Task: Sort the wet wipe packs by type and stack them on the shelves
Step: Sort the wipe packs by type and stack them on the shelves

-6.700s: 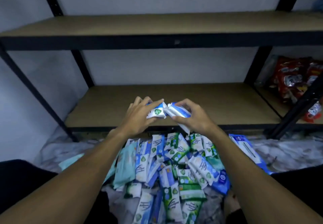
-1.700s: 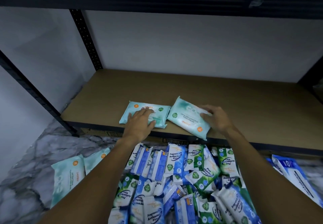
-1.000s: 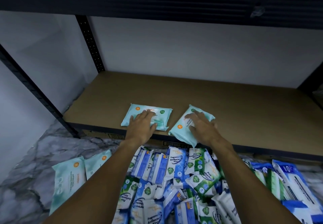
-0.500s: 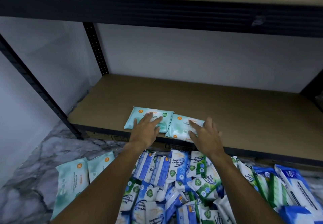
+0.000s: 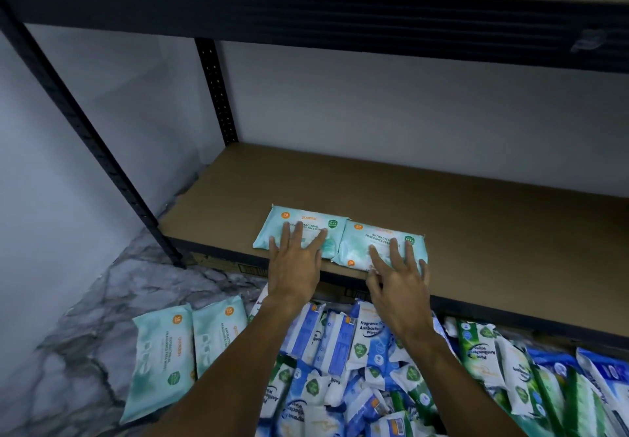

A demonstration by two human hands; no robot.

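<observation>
Two pale teal wipe packs lie flat side by side at the front edge of the lower shelf (image 5: 476,232). My left hand (image 5: 295,263) rests with straight fingers on the left teal pack (image 5: 299,223). My right hand (image 5: 398,278) presses flat fingers on the right teal pack (image 5: 371,242). Below the shelf, on the floor, a pile of blue and green wipe packs (image 5: 391,368) spreads under my forearms. Two more teal packs (image 5: 180,351) lie on the floor to the left of the pile.
A black metal upright (image 5: 85,130) stands at the shelf's left front corner, another (image 5: 218,92) at the back. The upper shelf beam (image 5: 340,17) hangs overhead. The marble floor (image 5: 85,317) lies at the left. Bare board runs behind and right of the two packs.
The right teal pack has been turned and slid level beside the left one. My right hand moved from its edge to lie flat on it. The left hand stayed put.
</observation>
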